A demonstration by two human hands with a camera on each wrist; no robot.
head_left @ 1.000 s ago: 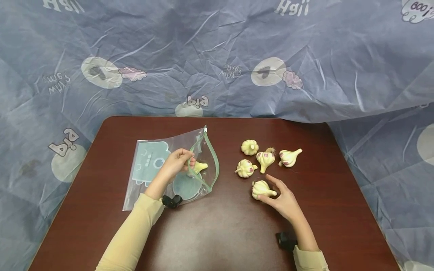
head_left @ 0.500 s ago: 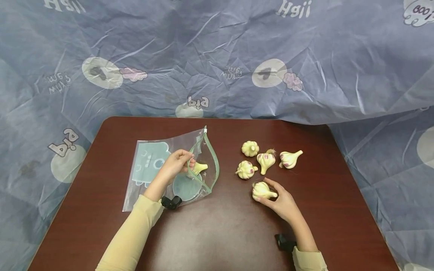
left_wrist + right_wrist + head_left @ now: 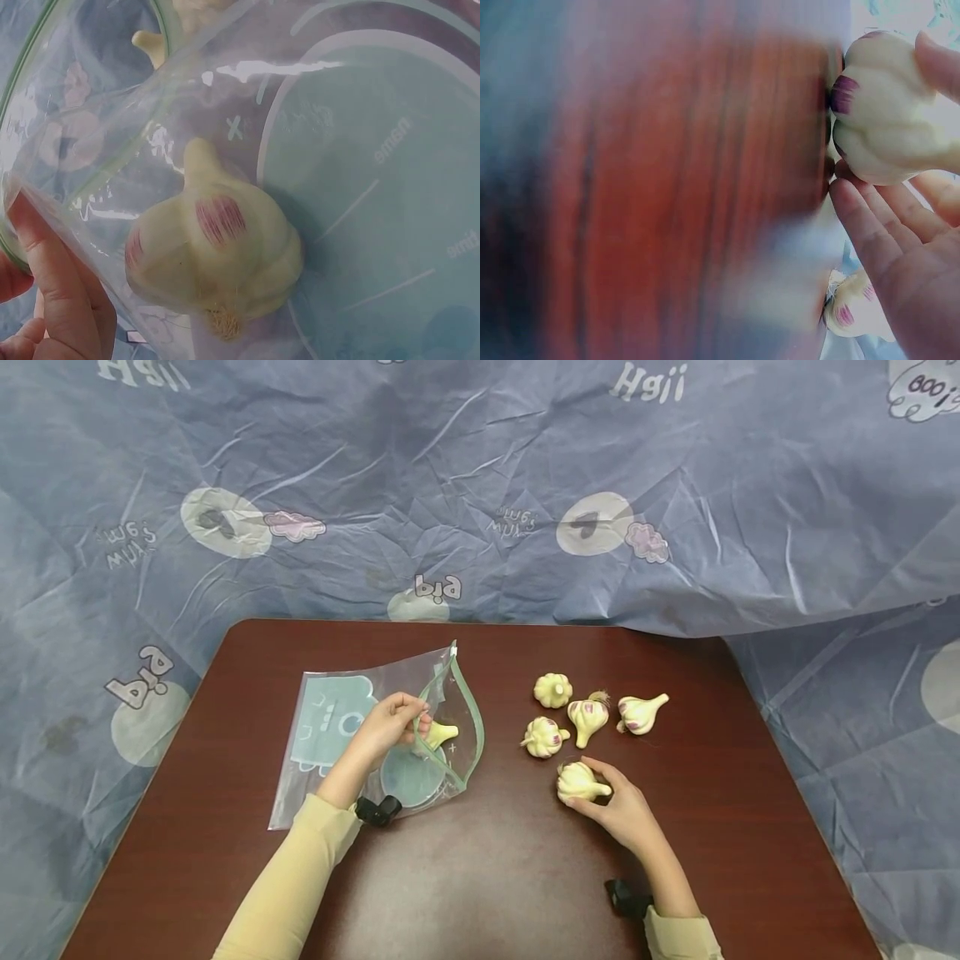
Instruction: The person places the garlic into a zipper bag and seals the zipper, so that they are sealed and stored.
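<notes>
My left hand (image 3: 390, 720) pinches the green-edged mouth of a clear zip bag (image 3: 408, 668), whose opening gapes toward the right. Inside the bag lies one garlic bulb (image 3: 217, 240), seen whole through the plastic in the left wrist view; in the head view my left hand hides part of it. Over on the right, my right hand (image 3: 626, 810) holds another garlic bulb (image 3: 579, 782) near the table surface, thumb on one side and fingers on the other. The right wrist view shows that bulb's purple-streaked side (image 3: 881, 112) between thumb and fingertips.
Just beyond my right hand several garlic bulbs lie grouped: a pale one (image 3: 553, 690) at the back, one (image 3: 545, 737) in front, one (image 3: 588, 716) in the middle and one (image 3: 640, 713) to the right. The brown table (image 3: 480, 877) meets a patterned blue cloth (image 3: 465, 527) behind.
My right thumb and fingers have drawn in closer around the garlic bulb, which stays in about the same place. The left hand and the bag look unchanged.
</notes>
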